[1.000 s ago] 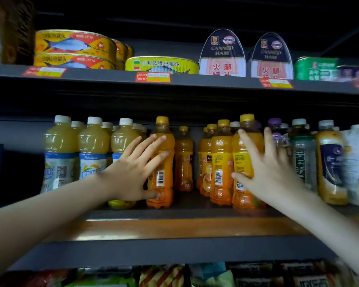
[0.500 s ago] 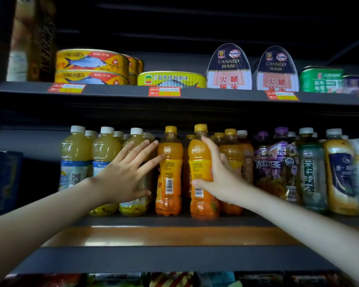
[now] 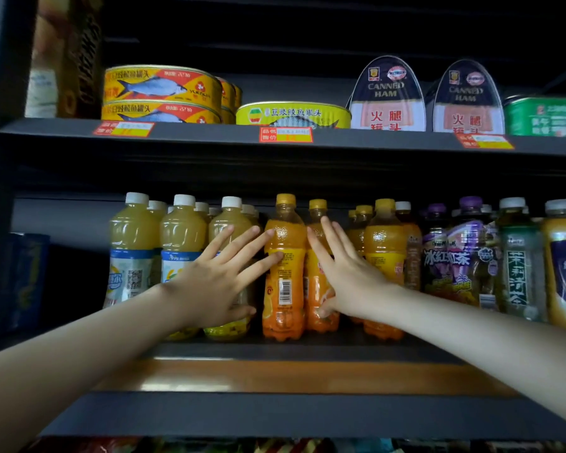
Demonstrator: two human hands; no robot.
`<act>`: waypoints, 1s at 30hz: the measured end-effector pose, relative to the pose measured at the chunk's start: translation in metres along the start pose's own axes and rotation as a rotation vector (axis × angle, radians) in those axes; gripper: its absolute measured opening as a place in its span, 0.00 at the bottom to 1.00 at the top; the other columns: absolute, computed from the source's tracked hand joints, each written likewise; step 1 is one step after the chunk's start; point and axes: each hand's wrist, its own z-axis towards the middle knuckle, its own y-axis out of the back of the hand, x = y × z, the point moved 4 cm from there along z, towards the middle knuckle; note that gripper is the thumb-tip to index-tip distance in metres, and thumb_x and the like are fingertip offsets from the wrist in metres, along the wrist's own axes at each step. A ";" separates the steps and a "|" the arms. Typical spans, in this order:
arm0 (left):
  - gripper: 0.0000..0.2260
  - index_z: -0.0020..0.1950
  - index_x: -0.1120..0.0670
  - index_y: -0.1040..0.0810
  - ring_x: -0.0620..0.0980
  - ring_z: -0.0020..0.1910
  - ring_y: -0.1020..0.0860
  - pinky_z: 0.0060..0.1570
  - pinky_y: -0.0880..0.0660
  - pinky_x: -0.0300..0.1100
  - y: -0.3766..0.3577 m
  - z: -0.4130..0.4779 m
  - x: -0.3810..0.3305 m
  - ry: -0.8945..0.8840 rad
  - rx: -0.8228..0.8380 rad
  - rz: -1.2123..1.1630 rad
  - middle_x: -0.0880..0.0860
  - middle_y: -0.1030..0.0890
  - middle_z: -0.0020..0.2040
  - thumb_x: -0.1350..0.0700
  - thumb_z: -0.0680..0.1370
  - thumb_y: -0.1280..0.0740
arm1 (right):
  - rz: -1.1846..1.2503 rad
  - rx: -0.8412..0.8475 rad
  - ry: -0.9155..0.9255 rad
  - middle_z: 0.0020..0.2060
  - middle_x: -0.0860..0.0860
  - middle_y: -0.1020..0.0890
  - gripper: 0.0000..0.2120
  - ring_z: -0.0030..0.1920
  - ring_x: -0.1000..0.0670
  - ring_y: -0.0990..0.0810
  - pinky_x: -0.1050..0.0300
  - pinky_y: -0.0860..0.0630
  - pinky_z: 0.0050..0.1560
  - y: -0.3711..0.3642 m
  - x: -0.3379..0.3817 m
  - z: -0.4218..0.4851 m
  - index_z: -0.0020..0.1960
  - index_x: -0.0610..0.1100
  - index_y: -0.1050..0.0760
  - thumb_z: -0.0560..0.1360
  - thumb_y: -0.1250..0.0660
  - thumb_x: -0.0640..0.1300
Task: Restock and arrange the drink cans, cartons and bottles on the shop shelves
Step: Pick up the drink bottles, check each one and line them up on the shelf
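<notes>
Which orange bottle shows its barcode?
The leftmost orange bottle, at the fingertips of the left hand, beside the pale yellow bottles; no barcode shows on the others.

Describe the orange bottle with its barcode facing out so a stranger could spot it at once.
Find the drinks shelf below the tinned fish and canned ham. Right of the white-capped pale yellow bottles stands the first orange bottle, between the left hand and right hand. Of the orange bottles, only it shows a barcode.
</notes>
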 end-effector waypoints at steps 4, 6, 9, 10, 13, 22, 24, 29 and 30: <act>0.44 0.77 0.55 0.41 0.62 0.72 0.34 0.68 0.43 0.60 -0.003 -0.001 0.000 -0.007 0.004 0.011 0.63 0.37 0.75 0.34 0.70 0.31 | -0.048 0.033 -0.063 0.72 0.49 0.77 0.62 0.74 0.46 0.73 0.47 0.40 0.74 -0.009 -0.005 0.017 0.75 0.50 0.74 0.68 0.23 0.47; 0.46 0.77 0.55 0.42 0.62 0.72 0.33 0.71 0.41 0.62 -0.002 -0.002 0.000 -0.006 0.018 0.012 0.63 0.36 0.75 0.34 0.68 0.29 | -0.056 0.034 -0.092 0.72 0.48 0.77 0.62 0.74 0.46 0.72 0.48 0.40 0.74 -0.014 -0.008 0.022 0.75 0.50 0.75 0.69 0.23 0.45; 0.47 0.77 0.55 0.40 0.62 0.70 0.31 0.67 0.39 0.63 0.000 -0.004 0.000 -0.003 0.032 0.005 0.63 0.34 0.74 0.34 0.66 0.27 | -0.067 0.038 -0.111 0.72 0.48 0.77 0.62 0.74 0.46 0.72 0.48 0.43 0.74 -0.017 -0.008 0.025 0.75 0.50 0.74 0.69 0.23 0.45; 0.47 0.76 0.55 0.40 0.62 0.70 0.31 0.67 0.39 0.64 0.000 -0.004 -0.001 -0.003 0.032 0.000 0.63 0.34 0.74 0.35 0.66 0.27 | -0.067 0.036 -0.112 0.72 0.48 0.76 0.61 0.74 0.46 0.72 0.48 0.44 0.75 -0.017 -0.008 0.025 0.75 0.50 0.74 0.69 0.23 0.45; 0.46 0.77 0.55 0.40 0.62 0.71 0.32 0.71 0.41 0.60 0.000 -0.004 0.000 0.000 0.033 -0.010 0.63 0.34 0.74 0.35 0.67 0.27 | 0.009 -0.034 -0.109 0.74 0.49 0.74 0.57 0.75 0.47 0.71 0.49 0.44 0.75 -0.009 -0.007 0.024 0.76 0.50 0.73 0.72 0.27 0.39; 0.37 0.68 0.54 0.27 0.63 0.66 0.29 0.65 0.33 0.62 0.018 -0.008 0.014 0.139 0.147 -0.015 0.64 0.32 0.72 0.38 0.65 0.25 | 0.620 -0.207 -0.046 0.76 0.45 0.44 0.48 0.59 0.44 0.22 0.58 0.23 0.48 0.017 0.044 0.006 0.74 0.64 0.69 0.75 0.32 0.56; 0.35 0.64 0.53 0.24 0.63 0.62 0.25 0.60 0.27 0.60 0.024 -0.011 0.015 0.159 0.172 -0.068 0.63 0.29 0.69 0.42 0.62 0.22 | 0.707 -0.186 -0.107 0.75 0.41 0.41 0.53 0.60 0.43 0.24 0.53 0.24 0.53 0.012 0.054 0.014 0.74 0.62 0.70 0.73 0.28 0.53; 0.38 0.75 0.48 0.41 0.58 0.72 0.36 0.69 0.36 0.55 0.039 -0.026 0.015 0.325 0.227 -0.275 0.57 0.42 0.77 0.37 0.71 0.30 | 0.932 -0.043 -0.383 0.70 0.43 0.31 0.49 0.62 0.44 0.27 0.50 0.26 0.57 0.005 0.048 0.025 0.78 0.48 0.52 0.69 0.23 0.49; 0.36 0.77 0.46 0.46 0.56 0.74 0.43 0.72 0.43 0.53 0.039 -0.031 0.014 0.360 0.252 -0.348 0.54 0.49 0.78 0.37 0.75 0.34 | 0.958 -0.041 -0.394 0.66 0.44 0.27 0.43 0.61 0.44 0.26 0.49 0.25 0.55 0.005 0.044 0.023 0.73 0.47 0.42 0.67 0.21 0.49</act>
